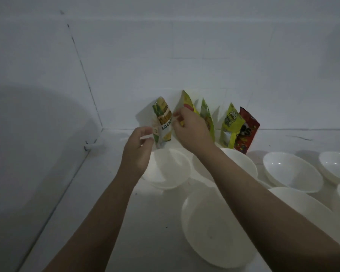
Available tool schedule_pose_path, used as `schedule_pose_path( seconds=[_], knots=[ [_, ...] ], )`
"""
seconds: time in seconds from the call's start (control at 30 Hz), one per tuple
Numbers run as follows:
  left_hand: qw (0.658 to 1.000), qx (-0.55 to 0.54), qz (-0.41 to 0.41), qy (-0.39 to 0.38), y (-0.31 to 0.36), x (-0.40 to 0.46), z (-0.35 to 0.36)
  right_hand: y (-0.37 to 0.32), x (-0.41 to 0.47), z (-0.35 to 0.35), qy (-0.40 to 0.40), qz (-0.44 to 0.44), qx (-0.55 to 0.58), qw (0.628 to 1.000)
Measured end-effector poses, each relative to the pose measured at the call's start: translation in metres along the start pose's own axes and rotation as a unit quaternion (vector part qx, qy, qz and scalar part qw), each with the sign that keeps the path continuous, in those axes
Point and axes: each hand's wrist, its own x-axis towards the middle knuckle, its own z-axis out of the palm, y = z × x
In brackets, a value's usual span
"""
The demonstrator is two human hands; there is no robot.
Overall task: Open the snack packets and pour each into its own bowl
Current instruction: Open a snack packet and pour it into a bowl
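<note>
I hold a green, yellow and white snack packet (163,122) upright above a white bowl (168,169). My left hand (139,150) pinches the packet's left edge, and my right hand (188,130) pinches its right edge near the top. Behind my right hand, several other packets lean on the tiled wall: a yellow one (186,101), a green one (207,116), a lime one (231,124) and a red one (246,132). The held packet's top looks sealed, though blur makes that uncertain.
Several more white bowls stand on the white counter: a large one near me (210,228), one under my right forearm (241,163), others to the right (290,171) (336,165). A tiled side wall (37,134) closes off the left.
</note>
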Motion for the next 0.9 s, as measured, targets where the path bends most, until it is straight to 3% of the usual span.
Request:
schedule_pose_path(
  seconds=[0.13,0.33,0.47,0.7,0.9],
  knots=[
    [1.000,-0.016,-0.003,0.003,-0.007,0.025,-0.016,-0.012,0.047,0.038,0.005,0.054,0.008,0.999],
    [1.000,-0.027,-0.010,0.012,-0.025,0.049,-0.031,0.005,0.085,0.098,-0.067,0.194,-0.037,0.978],
    [0.999,-0.041,-0.021,0.010,-0.034,0.053,-0.034,0.020,0.094,0.115,-0.022,0.240,-0.002,0.970],
    [0.998,-0.058,-0.026,0.017,-0.039,0.057,-0.035,0.023,0.088,0.113,0.064,0.239,0.056,0.967],
    [0.997,-0.068,-0.026,0.027,-0.036,0.055,-0.035,-0.022,0.068,0.074,0.085,0.157,0.147,0.973]
  ],
)
